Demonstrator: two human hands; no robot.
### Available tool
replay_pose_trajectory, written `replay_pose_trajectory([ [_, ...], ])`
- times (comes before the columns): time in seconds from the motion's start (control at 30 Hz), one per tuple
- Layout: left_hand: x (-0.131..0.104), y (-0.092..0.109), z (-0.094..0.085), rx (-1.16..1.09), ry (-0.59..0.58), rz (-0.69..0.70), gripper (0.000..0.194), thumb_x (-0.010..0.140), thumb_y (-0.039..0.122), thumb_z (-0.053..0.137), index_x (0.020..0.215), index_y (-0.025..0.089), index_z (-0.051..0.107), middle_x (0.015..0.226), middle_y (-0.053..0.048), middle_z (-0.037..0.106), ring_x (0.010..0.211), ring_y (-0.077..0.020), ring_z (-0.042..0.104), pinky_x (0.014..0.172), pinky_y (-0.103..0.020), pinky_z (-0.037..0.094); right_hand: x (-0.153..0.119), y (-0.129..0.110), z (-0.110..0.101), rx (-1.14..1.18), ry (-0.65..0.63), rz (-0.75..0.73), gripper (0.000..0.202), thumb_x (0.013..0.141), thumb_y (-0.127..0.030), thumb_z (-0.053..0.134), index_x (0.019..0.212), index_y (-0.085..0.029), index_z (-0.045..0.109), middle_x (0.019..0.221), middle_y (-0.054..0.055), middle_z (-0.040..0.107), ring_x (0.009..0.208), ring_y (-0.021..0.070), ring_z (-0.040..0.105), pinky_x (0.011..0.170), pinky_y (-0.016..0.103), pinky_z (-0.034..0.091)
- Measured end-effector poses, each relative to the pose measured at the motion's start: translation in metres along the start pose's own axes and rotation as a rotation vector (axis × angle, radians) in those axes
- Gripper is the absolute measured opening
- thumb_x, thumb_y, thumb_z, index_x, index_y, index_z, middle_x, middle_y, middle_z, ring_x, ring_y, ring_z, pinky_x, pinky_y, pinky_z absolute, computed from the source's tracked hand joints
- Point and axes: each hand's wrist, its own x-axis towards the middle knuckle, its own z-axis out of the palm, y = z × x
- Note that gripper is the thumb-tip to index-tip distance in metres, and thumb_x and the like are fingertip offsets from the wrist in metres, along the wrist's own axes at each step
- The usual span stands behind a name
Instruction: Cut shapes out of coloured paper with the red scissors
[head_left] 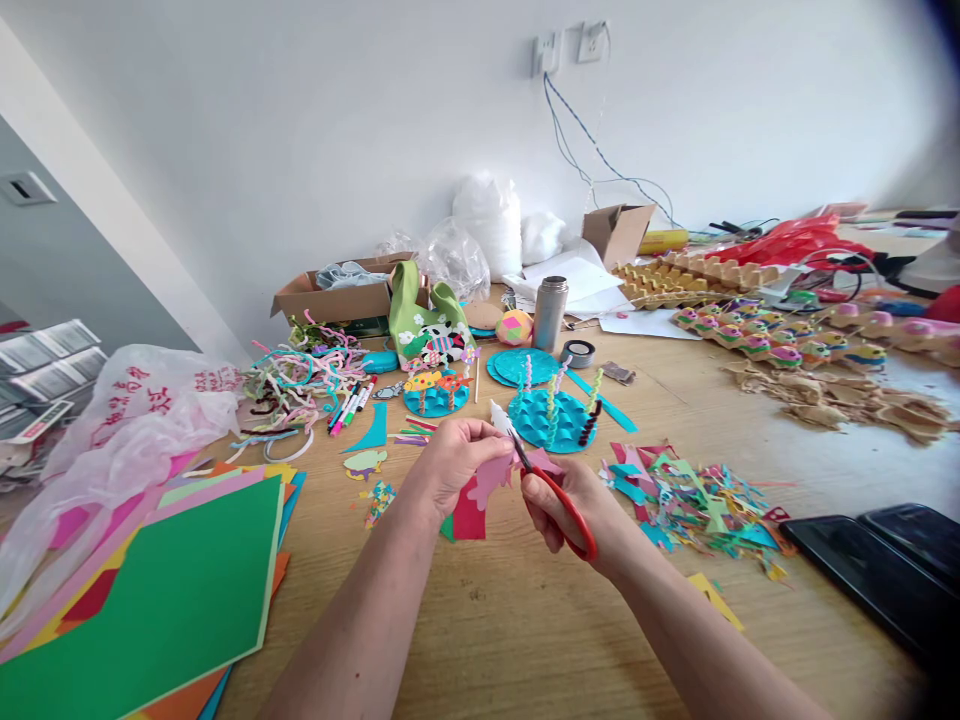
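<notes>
My left hand [459, 462] pinches a piece of pink paper [491, 482] above the middle of the table. In my right hand [574, 505] are red-handled scissors [561, 497], their blades at the edge of the pink paper. A white pointed shape [501, 415] shows just beyond the fingertips; I cannot tell what it is. Under the hands lies a red paper piece [470, 515] with a bit of green beside it. Just beyond stands a blue bumpy disc [536, 415] with twisted pipe cleaners upright on it. A smaller blue disc [437, 400] carries orange and yellow paper fish.
Coloured sheets [187, 590] are stacked at left, near a tangle of pipe cleaners [307, 375] and markers [352, 405]. Paper scraps [705, 500] and a black phone [855, 575] lie at right. Behind are a metal flask [551, 315], tape roll [577, 353] and painted egg cartons [780, 335].
</notes>
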Motion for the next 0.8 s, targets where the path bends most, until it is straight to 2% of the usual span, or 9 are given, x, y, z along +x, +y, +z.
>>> replay_pose_trajectory([
  [0.53, 0.0012, -0.0004, -0.0019, 0.036, -0.021, -0.006, 0.023, 0.055, 0.029, 0.075, 0.065, 0.012, 0.064, 0.062, -0.004, 0.064, 0.052, -0.0102, 0.053, 0.052, -0.023, 0.038, 0.0003, -0.0015, -0.0009, -0.017, -0.02, 0.005, 0.041, 0.069, -0.056, 0.068, 0.071, -0.018, 0.051, 0.045, -0.005, 0.052, 0.034, 0.0089, 0.049, 0.035, 0.018, 0.032],
  [0.8, 0.0009, -0.0007, -0.0029, 0.045, -0.02, -0.015, 0.022, 0.055, 0.029, 0.075, 0.066, 0.012, 0.064, 0.062, -0.004, 0.065, 0.053, -0.0104, 0.053, 0.054, -0.024, 0.04, 0.0003, -0.0041, 0.0008, -0.019, -0.018, 0.014, 0.043, 0.065, -0.055, 0.07, 0.071, -0.018, 0.051, 0.042, -0.006, 0.05, 0.032, 0.0081, 0.046, 0.034, 0.017, 0.034],
])
